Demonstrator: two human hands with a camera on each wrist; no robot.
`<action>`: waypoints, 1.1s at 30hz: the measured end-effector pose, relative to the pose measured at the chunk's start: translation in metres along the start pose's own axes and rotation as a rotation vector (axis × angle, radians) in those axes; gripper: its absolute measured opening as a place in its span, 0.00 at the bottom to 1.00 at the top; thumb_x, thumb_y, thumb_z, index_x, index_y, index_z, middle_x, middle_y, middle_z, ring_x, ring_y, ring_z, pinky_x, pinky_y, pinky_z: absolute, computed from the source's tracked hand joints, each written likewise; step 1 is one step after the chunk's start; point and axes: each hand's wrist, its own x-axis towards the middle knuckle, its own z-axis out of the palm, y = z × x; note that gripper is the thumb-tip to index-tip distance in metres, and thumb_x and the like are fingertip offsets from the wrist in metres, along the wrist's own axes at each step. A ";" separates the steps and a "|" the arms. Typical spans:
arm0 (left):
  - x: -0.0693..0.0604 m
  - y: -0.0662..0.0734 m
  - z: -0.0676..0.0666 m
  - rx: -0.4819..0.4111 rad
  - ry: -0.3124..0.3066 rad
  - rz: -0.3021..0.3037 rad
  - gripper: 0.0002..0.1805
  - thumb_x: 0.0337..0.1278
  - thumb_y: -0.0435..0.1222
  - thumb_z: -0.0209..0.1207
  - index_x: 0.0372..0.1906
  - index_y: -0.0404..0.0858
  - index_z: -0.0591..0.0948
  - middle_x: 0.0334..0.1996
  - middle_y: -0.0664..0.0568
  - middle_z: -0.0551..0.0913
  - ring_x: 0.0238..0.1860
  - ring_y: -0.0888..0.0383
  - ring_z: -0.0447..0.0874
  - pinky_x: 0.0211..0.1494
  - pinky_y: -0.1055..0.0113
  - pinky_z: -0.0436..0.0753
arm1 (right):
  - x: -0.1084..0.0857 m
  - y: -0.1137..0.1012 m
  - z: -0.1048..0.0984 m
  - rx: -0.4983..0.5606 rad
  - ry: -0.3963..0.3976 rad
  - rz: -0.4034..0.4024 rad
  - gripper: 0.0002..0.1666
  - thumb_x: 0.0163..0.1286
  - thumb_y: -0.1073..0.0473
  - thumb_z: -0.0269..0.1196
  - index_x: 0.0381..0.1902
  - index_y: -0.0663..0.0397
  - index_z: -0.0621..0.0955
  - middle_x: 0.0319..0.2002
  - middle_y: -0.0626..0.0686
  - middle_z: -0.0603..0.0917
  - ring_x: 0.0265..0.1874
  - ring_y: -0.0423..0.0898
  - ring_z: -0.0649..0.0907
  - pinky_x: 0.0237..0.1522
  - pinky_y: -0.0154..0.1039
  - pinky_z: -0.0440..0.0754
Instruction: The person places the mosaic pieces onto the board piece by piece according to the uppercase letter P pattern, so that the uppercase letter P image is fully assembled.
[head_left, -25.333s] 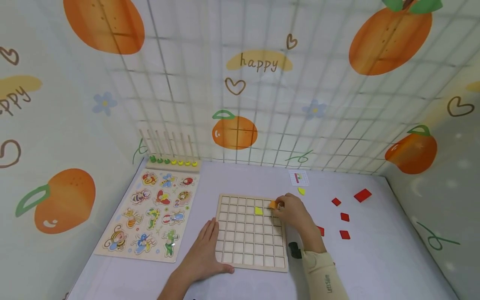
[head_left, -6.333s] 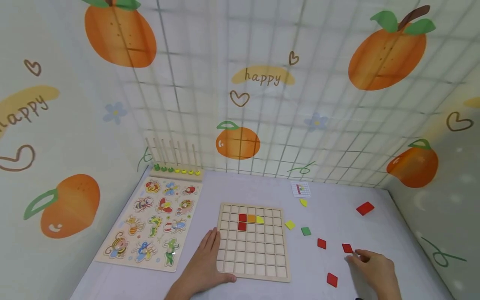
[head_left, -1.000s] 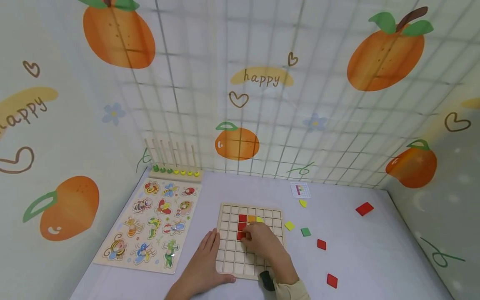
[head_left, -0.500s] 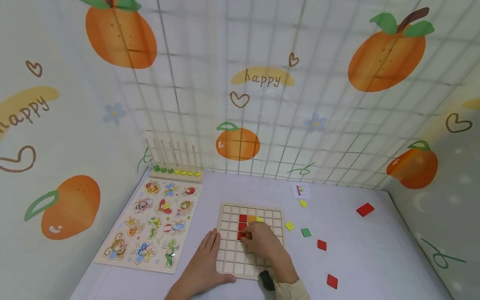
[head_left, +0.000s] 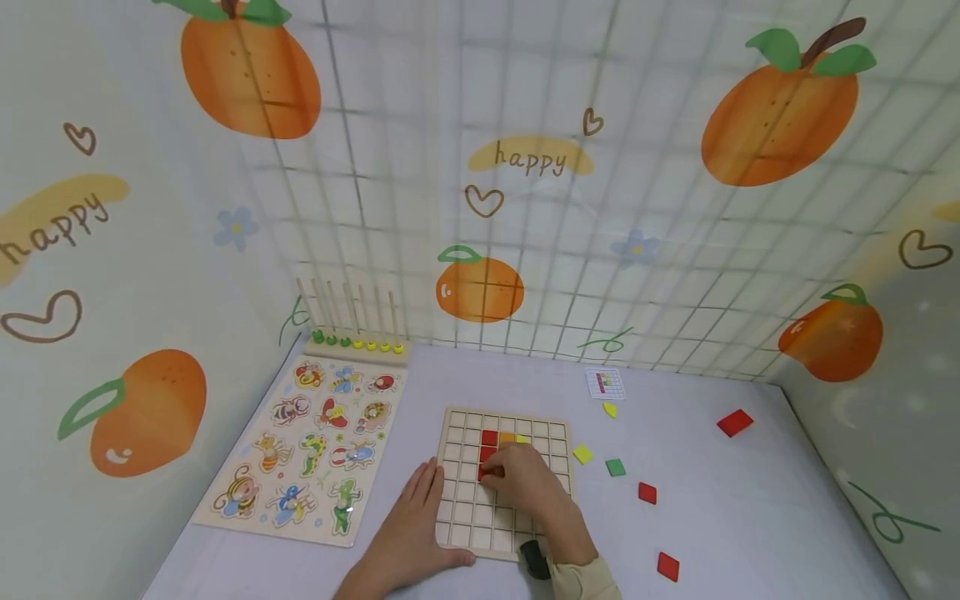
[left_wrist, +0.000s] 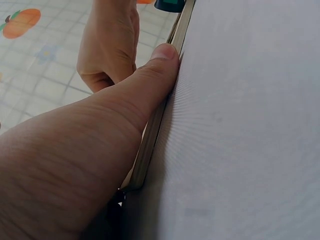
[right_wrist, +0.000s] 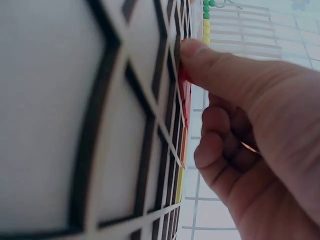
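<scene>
A white tabletop met an orange-printed curtain, a grid showing through it. The left hand, fingers straight, rested against the wooden grid board; the right hand pinched a red tile on the board, just below two other red tiles.

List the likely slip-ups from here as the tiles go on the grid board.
The right hand has its fingers at the lowest red tile; an uneven press might leave it tilted on a rib.

That hand also leans close over the orange tile and could nudge it when lifting.

If the left hand slips from the edge of the grid board, the board may slide.
</scene>
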 end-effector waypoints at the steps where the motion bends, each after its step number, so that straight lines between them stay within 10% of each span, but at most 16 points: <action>1: 0.000 0.000 0.000 -0.001 0.001 0.001 0.77 0.33 0.78 0.65 0.82 0.33 0.51 0.83 0.40 0.47 0.83 0.41 0.43 0.79 0.43 0.64 | 0.000 0.000 0.000 0.001 -0.003 0.002 0.10 0.63 0.59 0.74 0.42 0.52 0.92 0.32 0.44 0.87 0.28 0.33 0.75 0.30 0.27 0.76; 13: 0.000 0.001 0.001 -0.024 0.004 -0.009 0.77 0.32 0.78 0.66 0.82 0.33 0.51 0.83 0.40 0.47 0.83 0.40 0.43 0.80 0.42 0.62 | -0.013 0.022 -0.021 0.027 0.034 0.044 0.13 0.64 0.54 0.73 0.45 0.50 0.91 0.27 0.40 0.78 0.26 0.35 0.72 0.28 0.29 0.74; 33: 0.000 0.001 0.001 -0.039 0.011 -0.009 0.78 0.32 0.77 0.67 0.81 0.32 0.51 0.83 0.39 0.46 0.83 0.39 0.43 0.79 0.40 0.62 | -0.079 0.097 -0.071 0.050 0.163 0.377 0.16 0.58 0.59 0.76 0.45 0.53 0.91 0.26 0.43 0.77 0.28 0.38 0.73 0.28 0.30 0.71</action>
